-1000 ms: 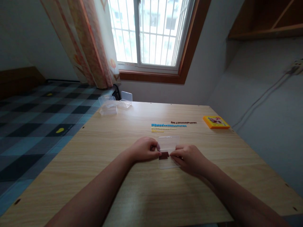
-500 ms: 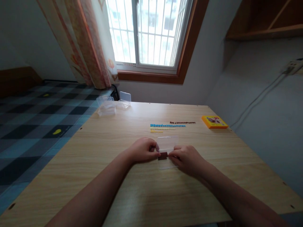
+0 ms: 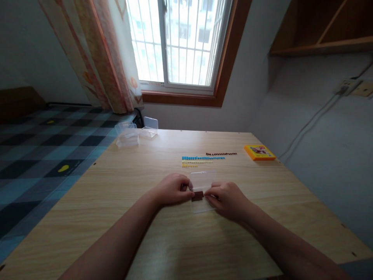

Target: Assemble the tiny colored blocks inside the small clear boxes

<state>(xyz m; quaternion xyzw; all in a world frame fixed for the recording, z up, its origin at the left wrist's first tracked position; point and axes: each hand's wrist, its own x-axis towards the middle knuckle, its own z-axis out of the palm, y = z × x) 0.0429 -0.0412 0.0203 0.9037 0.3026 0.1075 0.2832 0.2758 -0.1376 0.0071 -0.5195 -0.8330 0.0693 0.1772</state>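
Note:
My left hand (image 3: 173,189) and my right hand (image 3: 225,198) meet over a small clear plastic box (image 3: 201,180) lying open on the wooden table (image 3: 145,194). Both hands pinch a small dark brown block (image 3: 197,195) between their fingertips, the left from its left side, the right from its right side. The block sits over the box's near half. Beyond the box lie rows of tiny pieces: a blue row (image 3: 203,158), a yellow row (image 3: 190,165) and a dark brown row (image 3: 221,154).
A yellow booklet (image 3: 259,152) lies at the table's far right. Clear plastic boxes (image 3: 128,134) stand at the far left corner. A bed with a checked blue cover (image 3: 43,151) runs along the left. Window and curtain are behind.
The view has shifted slightly, with the hands and block now a little lower and more to the left in frame. The pinch on the brown block is unchanged.

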